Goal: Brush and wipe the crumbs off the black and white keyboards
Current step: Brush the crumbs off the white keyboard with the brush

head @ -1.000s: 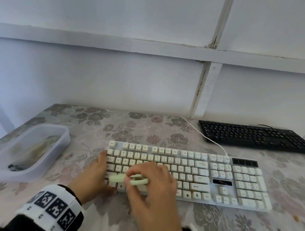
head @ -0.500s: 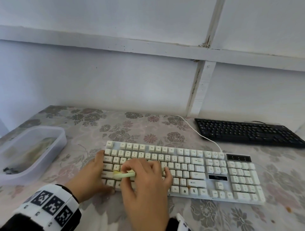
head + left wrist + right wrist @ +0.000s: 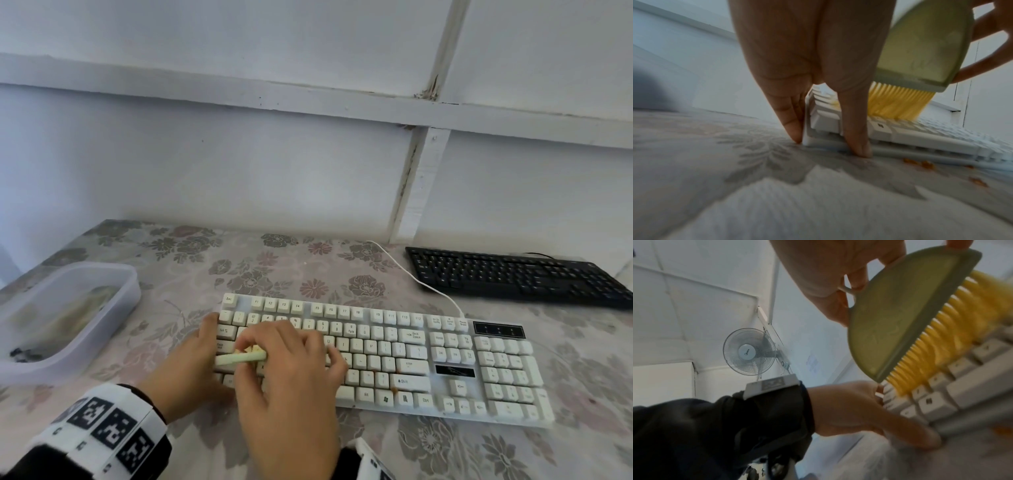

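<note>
Floral tablecloth (image 3: pixel 274 274): left hand (image 3: pixel 191 370) flat-fingered braces white keyboard (image 3: pixel 445 370), right hand (image 3: pixel 291 377) gripping brush (image 3: pixel 239 358) on keys

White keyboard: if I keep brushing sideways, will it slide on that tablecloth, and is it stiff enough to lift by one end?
The white keyboard looks thin and plastic, so probably light and apt to slide; the left hand braces its end, fingers against the corner. It lies flat and rigid, likely lifting in one piece, though its cable may tug. The brush bristles bend, so little push.

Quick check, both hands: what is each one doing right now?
Left hand: open, straight fingers bracing the left end of the white keyboard.
Right hand: gripping the green brush, bristles on the keys.
</note>
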Tool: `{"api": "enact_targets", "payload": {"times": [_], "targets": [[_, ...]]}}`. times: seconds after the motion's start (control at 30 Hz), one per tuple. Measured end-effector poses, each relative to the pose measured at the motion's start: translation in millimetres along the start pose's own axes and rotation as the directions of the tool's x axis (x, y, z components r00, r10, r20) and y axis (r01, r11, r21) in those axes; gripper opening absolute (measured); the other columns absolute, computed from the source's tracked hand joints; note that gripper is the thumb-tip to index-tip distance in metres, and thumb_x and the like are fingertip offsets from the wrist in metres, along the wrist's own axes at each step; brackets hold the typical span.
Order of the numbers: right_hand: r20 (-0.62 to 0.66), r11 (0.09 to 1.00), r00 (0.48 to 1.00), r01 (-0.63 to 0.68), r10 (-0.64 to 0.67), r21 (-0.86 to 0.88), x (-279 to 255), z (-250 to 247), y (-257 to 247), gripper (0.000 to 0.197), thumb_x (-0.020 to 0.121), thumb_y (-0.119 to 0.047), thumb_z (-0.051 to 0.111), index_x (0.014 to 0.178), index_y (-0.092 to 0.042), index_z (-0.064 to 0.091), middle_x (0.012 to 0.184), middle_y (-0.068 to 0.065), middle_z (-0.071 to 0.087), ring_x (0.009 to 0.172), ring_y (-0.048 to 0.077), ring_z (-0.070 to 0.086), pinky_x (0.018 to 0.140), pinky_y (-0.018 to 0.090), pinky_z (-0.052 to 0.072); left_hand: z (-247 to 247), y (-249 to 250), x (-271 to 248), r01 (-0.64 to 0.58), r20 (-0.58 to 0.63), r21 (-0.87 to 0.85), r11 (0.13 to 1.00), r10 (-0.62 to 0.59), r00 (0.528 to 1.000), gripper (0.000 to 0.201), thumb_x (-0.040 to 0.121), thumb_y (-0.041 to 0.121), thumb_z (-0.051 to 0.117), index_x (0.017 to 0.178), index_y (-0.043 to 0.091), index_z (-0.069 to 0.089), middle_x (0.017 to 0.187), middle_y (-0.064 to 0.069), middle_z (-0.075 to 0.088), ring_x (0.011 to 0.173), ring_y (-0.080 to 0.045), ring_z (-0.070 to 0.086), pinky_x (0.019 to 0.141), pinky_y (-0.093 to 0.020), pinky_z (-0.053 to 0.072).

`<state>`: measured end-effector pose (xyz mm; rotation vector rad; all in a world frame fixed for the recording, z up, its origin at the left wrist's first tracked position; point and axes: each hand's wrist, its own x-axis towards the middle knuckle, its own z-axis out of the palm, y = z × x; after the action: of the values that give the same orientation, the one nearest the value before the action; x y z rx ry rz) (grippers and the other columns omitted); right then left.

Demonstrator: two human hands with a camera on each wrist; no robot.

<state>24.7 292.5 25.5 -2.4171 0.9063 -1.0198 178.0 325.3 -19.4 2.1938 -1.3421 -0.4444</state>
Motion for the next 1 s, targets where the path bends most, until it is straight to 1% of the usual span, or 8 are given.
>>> {"api": "enact_targets", "payload": {"times": [0.07, 0.13, 0.27, 0.4, 0.47, 0.67, 0.83, 1.0], "targets": [[0.099, 0.99, 0.995, -0.039, 0.026, 0.136, 0, -3, -4, 0.018, 0.075, -0.043, 0.039, 0.089, -0.04, 0.049, 0.092, -0.021, 0.057, 0.091, 0.008, 0.051, 0.093, 0.043, 0.022, -2, 3, -3, 0.007, 0.009, -0.059, 0.998, -0.006, 1.0, 0.081, 0.046, 0.063, 0.047, 0.115, 0.021, 0.037, 0.1, 0.016, 0.047, 0.098, -0.008, 0.053, 0.082, -0.012, 0.041], [0.148, 0.978, 0.988, -0.071, 0.043, 0.194, -1, -5, -1, 0.02, 0.076, -0.044, 0.037, 0.093, -0.04, 0.047, 0.094, -0.021, 0.058, 0.094, 0.007, 0.049, 0.099, 0.046, 0.025, -2, 3, -4, -0.004, 0.021, -0.006, 1.0, 0.005, 1.0, 0.088, 0.05, 0.06, 0.06, 0.124, 0.019, 0.034, 0.105, 0.015, 0.045, 0.098, -0.005, 0.049, 0.08, -0.006, 0.039], [0.008, 0.998, 0.998, -0.057, 0.057, -0.013, -1, -14, 18, 0.016, 0.07, -0.038, 0.045, 0.085, -0.042, 0.046, 0.082, -0.026, 0.055, 0.08, 0.004, 0.055, 0.08, 0.05, 0.047, 2, 0, -2, 0.062, 0.028, 0.033, 0.998, -0.063, 0.998, 0.101, 0.054, 0.031, 0.085, 0.13, 0.024, 0.019, 0.112, 0.009, 0.047, 0.099, -0.006, 0.048, 0.074, -0.011, 0.036], [0.089, 0.972, 0.992, -0.105, 0.088, 0.21, -1, -33, 20, 0.023, 0.072, -0.046, 0.042, 0.094, -0.04, 0.048, 0.098, -0.028, 0.055, 0.093, 0.002, 0.051, 0.097, 0.038, 0.03, 1, 3, -2, 0.065, 0.035, 0.056, 0.996, -0.067, 0.997, 0.104, 0.054, 0.027, 0.085, 0.132, 0.021, 0.016, 0.111, 0.008, 0.045, 0.098, -0.006, 0.046, 0.07, -0.011, 0.034], [0.169, 0.923, 0.978, -0.177, 0.125, 0.343, -2, -42, 23, 0.028, 0.072, -0.052, 0.041, 0.096, -0.041, 0.05, 0.105, -0.033, 0.05, 0.098, 0.002, 0.049, 0.099, 0.036, 0.034, 1, 2, -2, 0.072, 0.035, 0.059, 0.996, -0.074, 0.997, 0.106, 0.053, 0.028, 0.085, 0.133, 0.021, 0.016, 0.114, 0.007, 0.045, 0.099, -0.007, 0.046, 0.073, -0.012, 0.034], [0.099, 0.95, 0.963, -0.264, 0.251, 0.168, -5, -61, 56, 0.022, 0.076, -0.046, 0.048, 0.098, -0.044, 0.047, 0.109, -0.032, 0.05, 0.099, -0.003, 0.046, 0.102, 0.04, 0.027, 1, 1, -3, 0.068, 0.039, 0.052, 0.996, -0.071, 0.997, 0.104, 0.052, 0.03, 0.084, 0.132, 0.025, 0.017, 0.117, 0.008, 0.045, 0.101, -0.006, 0.047, 0.077, -0.014, 0.035], [0.13, 0.92, 0.96, -0.275, 0.247, 0.279, -6, -70, 42, 0.025, 0.072, -0.057, 0.041, 0.091, -0.045, 0.051, 0.106, -0.033, 0.049, 0.097, -0.001, 0.048, 0.096, 0.046, 0.041, 0, 3, -4, 0.077, 0.044, 0.045, 0.996, -0.078, 0.996, 0.105, 0.053, 0.029, 0.084, 0.133, 0.025, 0.016, 0.116, 0.008, 0.045, 0.101, -0.007, 0.047, 0.081, -0.015, 0.036], [0.122, 0.962, 0.962, -0.257, 0.245, 0.094, -8, -72, 61, 0.031, 0.075, -0.046, 0.043, 0.105, -0.049, 0.036, 0.124, -0.035, 0.032, 0.1, -0.009, 0.041, 0.102, 0.034, 0.017, 0, 7, -5, 0.087, 0.045, 0.06, 0.994, -0.09, 0.995, 0.103, 0.053, 0.027, 0.085, 0.132, 0.022, 0.018, 0.113, 0.009, 0.044, 0.1, -0.007, 0.046, 0.079, -0.016, 0.034]]}}
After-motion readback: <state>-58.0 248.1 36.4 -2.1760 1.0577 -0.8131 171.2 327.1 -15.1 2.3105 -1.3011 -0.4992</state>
